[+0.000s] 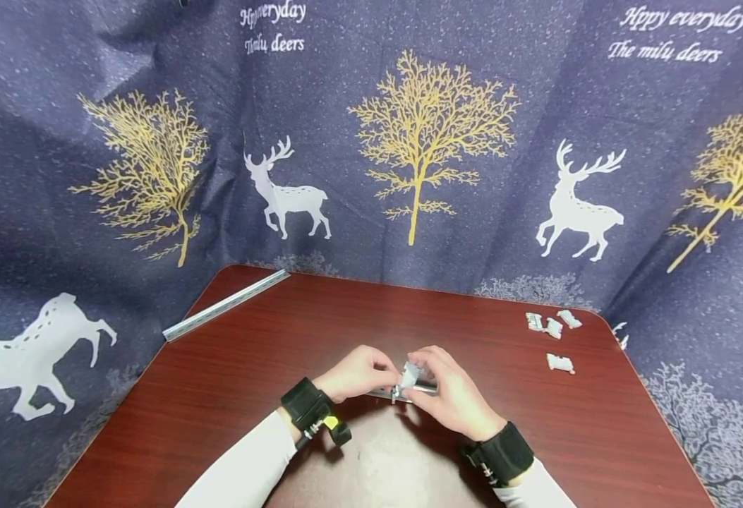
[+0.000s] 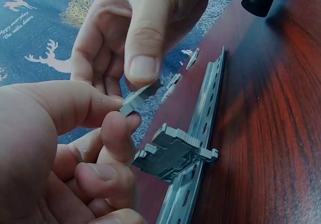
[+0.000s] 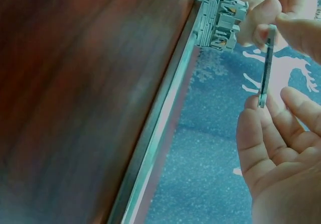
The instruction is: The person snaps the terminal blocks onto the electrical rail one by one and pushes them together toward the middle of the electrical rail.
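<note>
A thin grey terminal block piece (image 3: 267, 66) is held between both hands above a slotted metal rail (image 2: 208, 96). My left hand (image 1: 360, 372) pinches one end of it between thumb and fingertips, clearest in the left wrist view. My right hand (image 1: 450, 391) grips the opposite end; its thumb lies over the piece in the left wrist view. Just below the hands, a grey terminal block (image 2: 170, 151) sits across the rail, its clip foot at the rail's edge. The same block (image 3: 220, 20) appears at the top of the right wrist view. My fingers partly hide the held piece.
Several loose pale grey pieces (image 1: 560, 363) lie at the table's right side. Another slotted metal rail (image 1: 225, 305) lies along the back left edge. The reddish-brown table (image 1: 473, 317) meets a dark blue printed cloth (image 1: 346, 127) behind.
</note>
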A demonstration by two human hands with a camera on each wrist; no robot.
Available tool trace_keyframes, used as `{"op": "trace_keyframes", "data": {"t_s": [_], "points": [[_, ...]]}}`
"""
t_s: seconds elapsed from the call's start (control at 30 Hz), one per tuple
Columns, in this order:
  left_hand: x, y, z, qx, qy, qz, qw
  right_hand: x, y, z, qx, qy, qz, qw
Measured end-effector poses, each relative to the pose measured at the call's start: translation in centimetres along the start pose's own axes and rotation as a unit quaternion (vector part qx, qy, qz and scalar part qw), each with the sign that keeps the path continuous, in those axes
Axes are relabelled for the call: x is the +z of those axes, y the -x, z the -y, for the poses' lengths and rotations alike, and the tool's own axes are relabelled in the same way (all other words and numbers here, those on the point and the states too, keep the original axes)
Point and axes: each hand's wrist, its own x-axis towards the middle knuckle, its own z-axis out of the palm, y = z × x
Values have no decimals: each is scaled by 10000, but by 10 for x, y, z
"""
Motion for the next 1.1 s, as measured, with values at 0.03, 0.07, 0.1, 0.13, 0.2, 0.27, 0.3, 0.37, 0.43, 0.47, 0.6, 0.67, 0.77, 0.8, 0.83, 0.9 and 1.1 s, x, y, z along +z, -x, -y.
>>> {"op": "trace_keyframes", "data": {"t_s": [0.03, 0.07, 0.1, 0.13, 0.2, 0.27, 0.3, 0.37, 0.43, 0.47, 0.6, 0.67, 0.77, 0.8, 0.83, 0.9, 1.1], "points": [[0, 0, 0, 18, -50, 6, 10000, -1, 0, 0, -3, -5, -14, 10000], [-1, 0, 0, 45, -98, 2, 9999, -2, 0, -1, 13, -9, -31, 10000], [-1, 0, 0, 80, -149, 5, 9999, -3, 0, -2, 45, -46, -59, 10000], [-1, 0, 0, 112, -192, 16, 9998, -5, 0, -3, 124, -69, -92, 9999], [-2, -1, 0, 171, -283, 55, 9994, -9, 0, -5, 384, -200, -129, 9990], [-2, 0, -1, 198, -369, 124, 9990, -14, 1, -7, 741, -394, -120, 9964], [-2, 0, -1, 217, -416, 174, 9987, -16, 1, -8, 938, -512, -90, 9942], [-1, 0, -2, 250, -478, 272, 9982, -19, 1, -9, 1299, -727, 23, 9889], [0, 2, -3, 277, -503, 386, 9976, -21, 1, -9, 1594, -885, 195, 9831], [0, 2, -4, 305, -511, 435, 9973, -22, 1, -8, 1716, -950, 304, 9801], [1, 3, -5, 409, -625, 580, 9955, -22, 0, -8, 1921, -1123, 722, 9723], [1, 2, -4, 495, -757, 613, 9940, -20, 1, -8, 1935, -1234, 905, 9691], [1, 1, -4, 629, -930, 646, 9916, -18, 2, -8, 1840, -1324, 1066, 9681], [1, 1, -4, 639, -939, 662, 9913, -17, 2, -7, 1789, -1370, 1098, 9681], [1, 1, -4, 642, -938, 671, 9913, -17, 2, -7, 1744, -1413, 1131, 9679], [0, 2, -5, 651, -927, 670, 9913, -18, 1, -6, 1657, -1413, 1152, 9692], [-2, 0, -3, 715, -896, 527, 9920, -18, 1, -6, 1665, -1401, 1134, 9694]]}}
